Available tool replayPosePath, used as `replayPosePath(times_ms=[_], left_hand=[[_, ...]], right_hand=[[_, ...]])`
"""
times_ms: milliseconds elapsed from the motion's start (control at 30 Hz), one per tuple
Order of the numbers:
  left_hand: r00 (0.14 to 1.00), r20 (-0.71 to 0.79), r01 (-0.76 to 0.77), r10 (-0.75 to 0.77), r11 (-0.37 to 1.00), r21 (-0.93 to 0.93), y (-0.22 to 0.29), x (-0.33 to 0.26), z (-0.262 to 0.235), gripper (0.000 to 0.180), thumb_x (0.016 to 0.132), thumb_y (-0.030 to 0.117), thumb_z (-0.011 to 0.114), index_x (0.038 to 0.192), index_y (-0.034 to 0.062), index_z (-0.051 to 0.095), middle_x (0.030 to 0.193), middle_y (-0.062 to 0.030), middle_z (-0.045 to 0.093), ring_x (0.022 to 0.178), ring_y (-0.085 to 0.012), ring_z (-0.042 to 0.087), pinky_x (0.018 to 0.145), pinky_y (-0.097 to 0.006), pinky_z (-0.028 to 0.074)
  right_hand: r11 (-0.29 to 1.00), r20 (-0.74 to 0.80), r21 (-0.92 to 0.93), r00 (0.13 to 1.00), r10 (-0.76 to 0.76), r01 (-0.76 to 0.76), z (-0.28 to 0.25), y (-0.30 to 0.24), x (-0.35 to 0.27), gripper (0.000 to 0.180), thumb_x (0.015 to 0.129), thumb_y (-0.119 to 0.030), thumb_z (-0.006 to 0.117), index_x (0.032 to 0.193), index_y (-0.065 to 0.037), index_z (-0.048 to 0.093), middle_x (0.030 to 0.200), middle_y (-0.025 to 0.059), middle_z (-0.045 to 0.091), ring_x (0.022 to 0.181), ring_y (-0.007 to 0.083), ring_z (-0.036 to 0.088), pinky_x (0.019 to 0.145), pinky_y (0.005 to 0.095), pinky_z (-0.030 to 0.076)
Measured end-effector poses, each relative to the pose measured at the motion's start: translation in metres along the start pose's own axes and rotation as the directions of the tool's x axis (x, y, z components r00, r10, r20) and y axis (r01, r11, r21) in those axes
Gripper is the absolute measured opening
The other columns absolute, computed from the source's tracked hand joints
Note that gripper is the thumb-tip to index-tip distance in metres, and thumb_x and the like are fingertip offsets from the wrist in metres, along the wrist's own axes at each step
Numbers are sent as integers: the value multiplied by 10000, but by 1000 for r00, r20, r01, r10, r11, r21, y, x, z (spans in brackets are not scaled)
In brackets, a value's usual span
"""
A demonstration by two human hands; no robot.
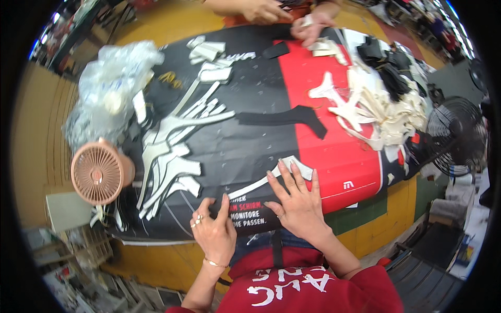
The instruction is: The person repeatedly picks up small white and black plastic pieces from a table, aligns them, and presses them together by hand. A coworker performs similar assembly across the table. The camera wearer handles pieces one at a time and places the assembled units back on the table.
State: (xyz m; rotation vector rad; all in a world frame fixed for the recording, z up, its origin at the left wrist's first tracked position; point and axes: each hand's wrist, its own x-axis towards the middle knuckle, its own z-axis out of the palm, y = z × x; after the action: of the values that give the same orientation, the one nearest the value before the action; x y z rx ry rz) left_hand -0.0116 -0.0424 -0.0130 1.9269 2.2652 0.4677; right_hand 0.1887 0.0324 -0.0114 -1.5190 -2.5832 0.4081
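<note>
A white cut fabric piece (255,185), with a long narrow strip and a wide forked end, lies on the table in front of me. My right hand (298,204) rests flat over its wide end, fingers spread. At the strip's narrow end is my left hand (214,232), its fingers apart and one fingertip at the strip. Farther off, a black piece of similar shape (279,117) lies across the black and red parts of the cover. Several pale grey-white pieces (167,156) are fanned out in overlapping layers to the left.
A pink fan (99,172) and clear plastic bags (115,78) stand at the left. Cream pieces (396,117) are heaped at the right, with black ones (389,68) behind and a dark fan (454,135) beside them. Across the table are another person's hands (310,28).
</note>
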Motion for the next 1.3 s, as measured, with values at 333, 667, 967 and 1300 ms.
replayPosePath(times_ms=[333,667,967,1300], left_hand=[[977,-115,-208,180,925,-319,47,43,21,432,874,119,694,1278,-8,611,1413,-244,502,1276,-426,495,1094,-487,352],[988,-34,-149,153,845,-513,37,44,20,176,810,39,757,962,5,674,1138,-180,668,1044,-353,636,937,-423,475],[980,-197,-15,1,997,-71,-66,82,-56,353,852,46,728,1185,-31,639,1119,-178,664,1010,-330,639,876,-419,485],[898,-317,-398,306,872,-285,39,57,1,379,792,5,756,1158,31,662,1306,-212,593,1201,-379,571,998,-449,458]], right_hand=[[994,-88,50,991,103,-99,-1,23,-17,687,1002,-510,483,1523,-69,404,1592,212,332,1470,408,317,1173,625,198],[917,-449,392,855,261,-74,-16,61,41,430,913,-222,696,1297,-47,614,1258,151,589,1143,311,568,942,438,433],[948,-457,220,834,310,-231,-7,95,107,374,822,-333,792,1041,-53,673,1044,123,567,1027,266,540,860,419,403],[719,-497,658,846,191,225,-41,79,85,195,903,-173,734,967,-19,634,800,63,688,670,214,667,627,364,503]])
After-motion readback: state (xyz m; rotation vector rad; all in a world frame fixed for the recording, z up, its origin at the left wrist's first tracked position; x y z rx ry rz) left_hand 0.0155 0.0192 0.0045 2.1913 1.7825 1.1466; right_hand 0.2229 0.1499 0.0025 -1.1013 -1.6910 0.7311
